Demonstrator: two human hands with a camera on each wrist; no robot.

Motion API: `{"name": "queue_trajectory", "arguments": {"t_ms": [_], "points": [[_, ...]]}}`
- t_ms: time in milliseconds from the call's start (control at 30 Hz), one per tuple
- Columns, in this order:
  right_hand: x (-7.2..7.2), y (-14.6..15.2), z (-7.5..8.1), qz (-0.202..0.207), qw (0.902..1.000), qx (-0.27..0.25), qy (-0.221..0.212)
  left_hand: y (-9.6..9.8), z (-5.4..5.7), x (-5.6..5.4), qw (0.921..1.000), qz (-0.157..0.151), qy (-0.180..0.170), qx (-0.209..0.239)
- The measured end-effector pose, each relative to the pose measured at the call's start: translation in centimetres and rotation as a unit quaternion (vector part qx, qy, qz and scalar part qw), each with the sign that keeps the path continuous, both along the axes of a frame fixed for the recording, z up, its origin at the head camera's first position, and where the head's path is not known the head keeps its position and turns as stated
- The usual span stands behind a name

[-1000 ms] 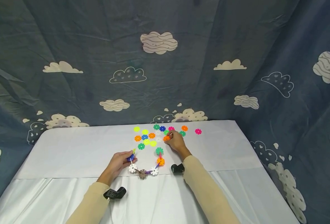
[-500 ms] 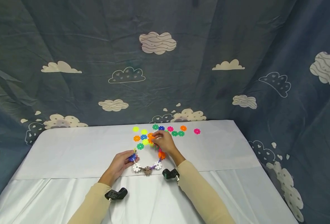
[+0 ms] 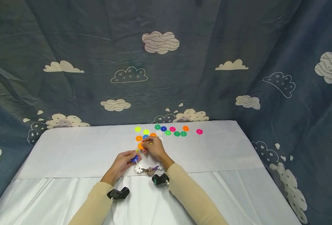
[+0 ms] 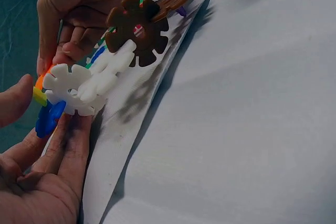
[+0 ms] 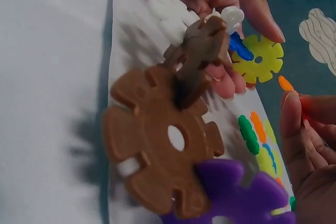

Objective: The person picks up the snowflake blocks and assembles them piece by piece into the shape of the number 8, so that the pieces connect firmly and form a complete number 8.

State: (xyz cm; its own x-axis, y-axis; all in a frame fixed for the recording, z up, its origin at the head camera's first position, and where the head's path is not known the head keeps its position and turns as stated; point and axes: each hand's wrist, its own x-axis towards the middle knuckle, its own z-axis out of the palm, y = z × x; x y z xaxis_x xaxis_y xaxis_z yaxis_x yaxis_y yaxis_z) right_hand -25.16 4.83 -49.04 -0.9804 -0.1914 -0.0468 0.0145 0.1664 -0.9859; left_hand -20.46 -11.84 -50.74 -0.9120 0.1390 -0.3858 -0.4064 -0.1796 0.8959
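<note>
A chain of slotted plastic flower discs curves between my hands. My left hand (image 3: pixel 120 164) grips its left end, at a blue disc (image 3: pixel 135 158) with a yellow disc (image 5: pixel 268 61) joined to it. White discs (image 4: pixel 63 85), brown discs (image 5: pixel 157 135) and a purple disc (image 5: pixel 236 187) follow along the chain. My right hand (image 3: pixel 155 148) pinches a loose orange disc (image 3: pixel 140 146) between thumb and fingers, close to the yellow one. In the right wrist view a small gap shows between orange and yellow. The right hand and forearm hide the chain's far end in the head view.
Loose discs lie on the white-covered table (image 3: pixel 70 153) beyond the hands, among them an orange disc (image 3: pixel 139 138), a green disc (image 3: pixel 183 133) and a pink disc (image 3: pixel 199 132) at the right. A dark cloud-printed curtain (image 3: pixel 182 87) hangs behind the table.
My right hand has carried the orange disc leftward and nearer, from the loose discs to the chain's yellow end. My left hand has stayed almost in place, shifting slightly right with the chain.
</note>
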Motion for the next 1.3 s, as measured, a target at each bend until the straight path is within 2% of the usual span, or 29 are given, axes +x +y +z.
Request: {"name": "queue_trajectory", "arguments": {"t_ms": [300,567,667,767,900,1000,1133,1200,1300], "points": [[0.2,-0.4,-0.1,0.004,0.9999,0.000,-0.010,0.2,-0.2,-0.1,0.9995,0.011,0.003,-0.028],[0.5,-0.7,-0.7,0.003,0.9999,-0.010,-0.001,0.6,-0.9,0.4,0.9961,0.050,0.057,-0.045],[0.4,-0.8,-0.8,0.016,0.9999,-0.005,-0.002,0.7,-1.0,0.5,0.9946,0.063,0.069,-0.044],[0.3,-0.5,-0.7,0.029,0.9996,0.005,-0.002,0.7,-0.9,0.4,0.9956,0.043,0.072,-0.041],[0.2,-0.1,-0.6,0.043,0.9984,0.035,0.011,0.6,-0.5,0.1,0.9980,0.008,0.049,-0.039],[0.3,0.1,-0.4,0.059,0.9966,0.056,0.012,0.5,-0.3,-0.2,0.9976,0.005,0.035,-0.060],[0.3,0.9,0.0,0.077,0.9948,0.067,0.006,0.7,-0.3,-0.4,0.9957,0.004,0.040,-0.084],[-0.2,1.9,0.2,0.065,0.9961,0.059,0.005,0.8,-0.3,-0.5,0.9954,0.006,0.040,-0.087],[-1.5,4.0,0.6,0.009,0.9989,0.045,-0.008,1.0,-0.4,-0.6,0.9948,0.011,0.029,-0.097]]}}
